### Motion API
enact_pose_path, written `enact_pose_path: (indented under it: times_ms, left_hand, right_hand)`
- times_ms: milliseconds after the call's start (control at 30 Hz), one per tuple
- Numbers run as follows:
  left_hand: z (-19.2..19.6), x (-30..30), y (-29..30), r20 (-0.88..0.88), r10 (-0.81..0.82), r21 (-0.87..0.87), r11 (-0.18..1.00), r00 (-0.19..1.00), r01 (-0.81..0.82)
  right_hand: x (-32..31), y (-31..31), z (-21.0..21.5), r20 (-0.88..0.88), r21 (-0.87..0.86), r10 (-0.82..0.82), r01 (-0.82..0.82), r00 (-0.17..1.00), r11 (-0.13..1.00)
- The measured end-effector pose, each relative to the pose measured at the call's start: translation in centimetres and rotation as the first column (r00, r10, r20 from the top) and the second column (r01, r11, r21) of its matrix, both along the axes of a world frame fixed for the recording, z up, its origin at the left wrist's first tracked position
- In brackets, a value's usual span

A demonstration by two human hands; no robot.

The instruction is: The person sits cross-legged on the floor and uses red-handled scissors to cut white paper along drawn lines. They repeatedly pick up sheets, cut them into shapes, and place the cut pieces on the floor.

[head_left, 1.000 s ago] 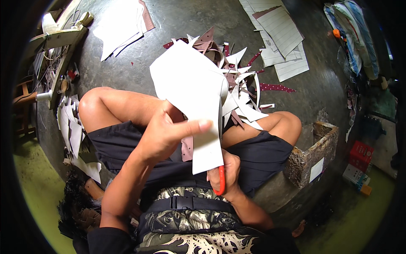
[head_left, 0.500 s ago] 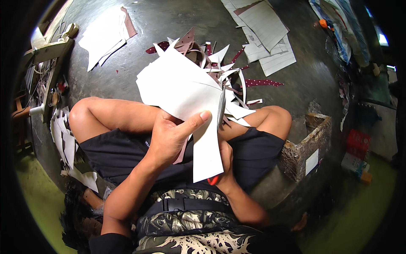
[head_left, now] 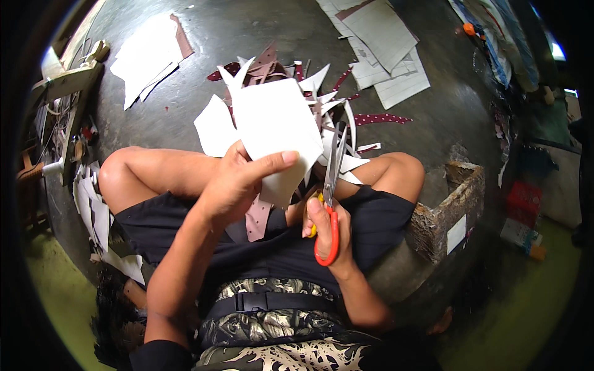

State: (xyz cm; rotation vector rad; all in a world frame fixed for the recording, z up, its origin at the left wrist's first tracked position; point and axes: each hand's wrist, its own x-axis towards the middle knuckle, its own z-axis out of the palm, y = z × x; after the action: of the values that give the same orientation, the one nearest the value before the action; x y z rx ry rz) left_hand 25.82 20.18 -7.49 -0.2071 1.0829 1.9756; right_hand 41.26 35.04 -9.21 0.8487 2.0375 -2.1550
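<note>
Two grips occupied | my left grip (head_left: 235, 182) pinches white sheet (head_left: 278, 120), centre | my right grip (head_left: 344, 234) holds scissors (head_left: 330, 180), right of it | offcuts (head_left: 317, 80) heaped beyond; cutting looks partly done, remainder unclear

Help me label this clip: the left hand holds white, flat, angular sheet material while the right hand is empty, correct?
The right hand isn't empty: the head view shows it holding red-and-yellow-handled metal scissors. The left hand does hold white, flat, angular sheet material.
</note>
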Motion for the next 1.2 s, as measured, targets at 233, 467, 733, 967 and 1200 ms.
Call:
enact_pose_path:
  times_ms: [233, 467, 733, 967, 1200]
  left_hand:
    - [2.3, -3.5, -4.2, -0.317, -0.336, -0.344, 0.912, 0.887, 0.223]
    - [2.3, -3.5, -5.4, -0.357, -0.375, -0.358, 0.901, 0.856, 0.246]
    - [2.4, -3.1, -5.6, -0.359, -0.373, -0.371, 0.898, 0.855, 0.236]
    - [2.4, -2.5, -5.1, -0.358, -0.259, -0.353, 0.927, 0.897, 0.126]
    - [2.5, -1.4, -4.7, -0.339, -0.336, -0.355, 0.911, 0.879, 0.212]
  right_hand:
    - [0.9, -0.4, 2.1, 0.077, 0.027, 0.328, -0.331, 0.942, 0.943]
    - [0.8, -2.1, 2.8, 0.084, 0.066, 0.322, -0.328, 0.943, 0.942]
    - [1.1, -2.7, 3.2, 0.104, 0.058, 0.270, -0.277, 0.957, 0.959]
    - [1.0, -2.8, 2.5, 0.048, 0.070, 0.279, -0.281, 0.959, 0.957]
    - [0.4, -3.3, 2.0, -0.022, 0.079, 0.209, -0.207, 0.978, 0.975]
